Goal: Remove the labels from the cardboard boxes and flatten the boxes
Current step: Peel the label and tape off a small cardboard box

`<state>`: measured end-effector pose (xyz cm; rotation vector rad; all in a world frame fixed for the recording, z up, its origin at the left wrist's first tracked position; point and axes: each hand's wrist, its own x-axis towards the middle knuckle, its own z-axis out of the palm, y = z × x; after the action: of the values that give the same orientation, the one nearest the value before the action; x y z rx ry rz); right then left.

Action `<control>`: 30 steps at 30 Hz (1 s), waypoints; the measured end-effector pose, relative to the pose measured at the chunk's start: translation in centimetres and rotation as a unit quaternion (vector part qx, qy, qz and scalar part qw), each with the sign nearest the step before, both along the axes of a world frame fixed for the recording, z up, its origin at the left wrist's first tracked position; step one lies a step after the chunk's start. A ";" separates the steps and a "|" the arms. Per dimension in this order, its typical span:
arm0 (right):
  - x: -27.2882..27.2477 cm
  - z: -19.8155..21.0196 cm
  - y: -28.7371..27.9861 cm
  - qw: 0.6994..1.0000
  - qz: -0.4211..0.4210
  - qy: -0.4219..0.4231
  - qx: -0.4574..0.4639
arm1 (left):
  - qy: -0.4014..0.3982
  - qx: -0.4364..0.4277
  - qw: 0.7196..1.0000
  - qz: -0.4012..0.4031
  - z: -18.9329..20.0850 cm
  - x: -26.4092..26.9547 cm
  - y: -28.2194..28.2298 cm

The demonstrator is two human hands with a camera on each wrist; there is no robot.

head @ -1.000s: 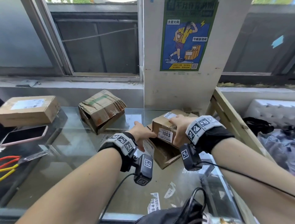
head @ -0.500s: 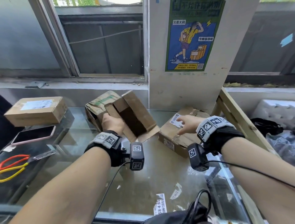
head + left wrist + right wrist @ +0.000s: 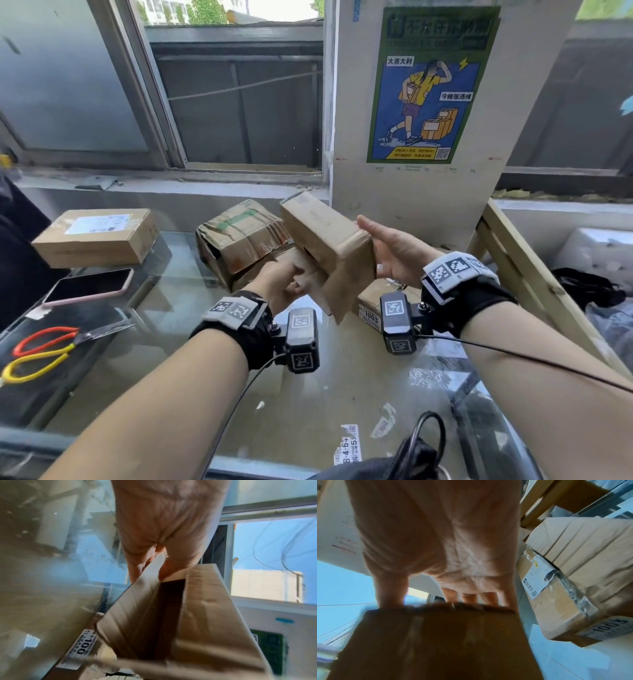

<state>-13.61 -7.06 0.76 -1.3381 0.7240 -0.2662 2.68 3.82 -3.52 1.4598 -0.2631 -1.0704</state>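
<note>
My left hand [image 3: 291,281] pinches a flap of an open, empty cardboard box [image 3: 329,246] and holds it above the glass table [image 3: 164,359]. In the left wrist view the thumb and fingers [image 3: 137,569] clamp the flap edge of this box [image 3: 202,615]. My right hand [image 3: 383,243] lies flat against the box's right side with straight fingers. The right wrist view shows the fingers [image 3: 469,597] over the box's edge [image 3: 436,642]. Below it a taped box with a 1003 label [image 3: 371,317] sits on the table.
A crushed box with green tape [image 3: 239,236] stands behind the left hand. A sealed labelled box [image 3: 99,236], a phone [image 3: 89,286] and scissors [image 3: 41,349] lie at the left. Torn label scraps [image 3: 349,448] litter the near glass. A wooden frame [image 3: 513,274] borders the right.
The left hand carried the open box up and rightward, turning it. The right hand left the 1003 box and came flat against the held box's side.
</note>
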 end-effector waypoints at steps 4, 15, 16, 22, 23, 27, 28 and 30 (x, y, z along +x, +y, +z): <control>0.6 -0.1 0.2 0.999 0.014 0.042 -0.031 | -0.016 0.020 0.992 -0.120 1.0 -0.3 -0.7; 1.6 0.2 0.9 0.985 -0.023 0.136 -0.099 | 0.111 -0.021 0.972 -0.208 1.2 -0.9 -0.1; 1.5 0.4 0.9 0.984 -0.009 0.135 -0.119 | 0.125 -0.027 0.969 -0.212 1.2 -0.5 0.0; 1.7 2.1 1.5 0.967 0.139 0.138 -0.163 | 0.122 -0.018 0.970 -0.211 1.7 1.3 -0.1; 1.9 2.3 1.6 0.963 0.152 0.144 -0.169 | 0.122 -0.021 0.970 -0.208 1.9 1.2 0.0; 2.5 2.8 1.6 0.947 0.157 0.197 -0.200 | 0.138 -0.087 0.943 -0.289 2.9 0.8 1.1; 2.5 2.8 1.5 0.941 0.158 0.214 -0.208 | 0.114 -0.096 0.932 -0.331 2.9 0.9 1.4; 2.6 2.4 1.5 0.939 0.147 0.231 -0.210 | 0.011 -0.093 0.899 -0.428 3.0 1.4 2.2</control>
<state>-11.01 -5.51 3.21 -1.9296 0.8709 0.1536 4.07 6.01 -0.53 1.1532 -1.0314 -1.6966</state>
